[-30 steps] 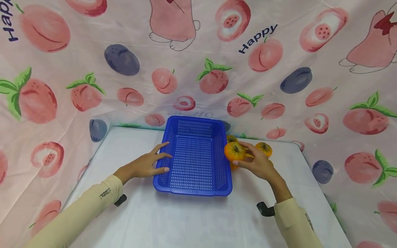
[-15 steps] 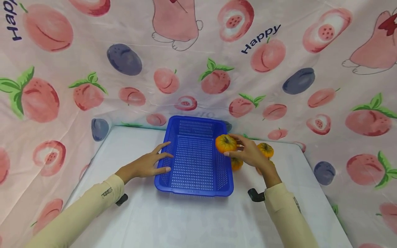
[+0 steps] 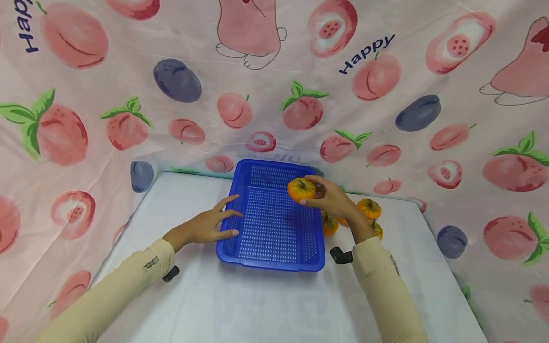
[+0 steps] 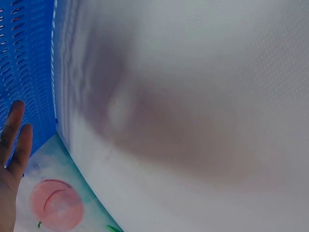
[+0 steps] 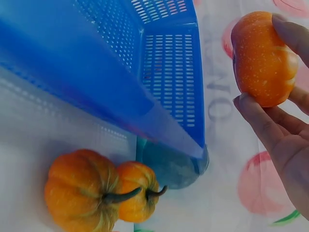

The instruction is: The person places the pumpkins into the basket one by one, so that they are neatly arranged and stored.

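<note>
- The right hand (image 3: pixel 332 195) has its grip closed on a small orange pumpkin (image 3: pixel 302 189), thumb on the near side and fingers on the far side, its palm facing the fruit.
- That pumpkin is up off the tabletop (image 3: pixel 240 309), over the right side of the blue basket (image 3: pixel 270 265); from the head view, its stem and greenish crown face up.
- The left hand (image 3: pixel 208 227) holds nothing: its fingers are spread and reach over the basket's left rim. I can't tell from here whether they press on it.
- The basket is rectangular, with slotted walls and a perforated floor, and sits near the back edge of the tabletop.
- Just beside its right wall is another orange pumpkin (image 3: pixel 329 224); further right, near the right forearm, I see two more, a rear pumpkin (image 3: pixel 369 208) and a front pumpkin (image 3: pixel 377 229), the latter partly hidden by the arm.
- Both arms wear cream sleeves (image 3: pixel 386 290), and a dark device (image 3: pixel 341 256) juts out at each wrist.
- Behind it all hangs a pink cloth (image 3: pixel 193 28) printed with peaches, plums, rabbits and the word "Happy".
</note>
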Demonstrator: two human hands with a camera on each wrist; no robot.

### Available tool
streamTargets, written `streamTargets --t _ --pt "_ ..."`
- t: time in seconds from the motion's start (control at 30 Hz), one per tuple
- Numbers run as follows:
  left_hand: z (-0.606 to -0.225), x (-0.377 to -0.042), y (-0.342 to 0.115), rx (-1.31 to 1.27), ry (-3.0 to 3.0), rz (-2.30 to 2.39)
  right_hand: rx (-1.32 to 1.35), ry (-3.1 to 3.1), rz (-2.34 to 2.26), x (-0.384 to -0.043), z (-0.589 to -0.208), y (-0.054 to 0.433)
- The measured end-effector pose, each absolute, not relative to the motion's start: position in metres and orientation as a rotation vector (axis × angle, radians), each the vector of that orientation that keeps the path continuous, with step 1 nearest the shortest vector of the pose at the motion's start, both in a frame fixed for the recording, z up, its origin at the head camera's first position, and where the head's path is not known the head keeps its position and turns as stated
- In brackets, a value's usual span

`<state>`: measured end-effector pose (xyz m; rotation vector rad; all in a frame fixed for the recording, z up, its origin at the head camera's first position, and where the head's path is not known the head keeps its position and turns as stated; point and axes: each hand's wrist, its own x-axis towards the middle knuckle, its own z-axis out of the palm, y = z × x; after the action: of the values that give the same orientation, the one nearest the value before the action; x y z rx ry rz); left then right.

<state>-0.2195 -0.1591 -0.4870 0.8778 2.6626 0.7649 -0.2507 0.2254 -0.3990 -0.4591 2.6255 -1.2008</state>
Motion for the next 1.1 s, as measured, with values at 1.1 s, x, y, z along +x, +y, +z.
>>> streamTargets --t 1.1 --pt "-0.490 -0.220 -0.161 0.901 2.665 0.779 -0.486 2.689 -1.190 -0.314 -0.444 0.156"
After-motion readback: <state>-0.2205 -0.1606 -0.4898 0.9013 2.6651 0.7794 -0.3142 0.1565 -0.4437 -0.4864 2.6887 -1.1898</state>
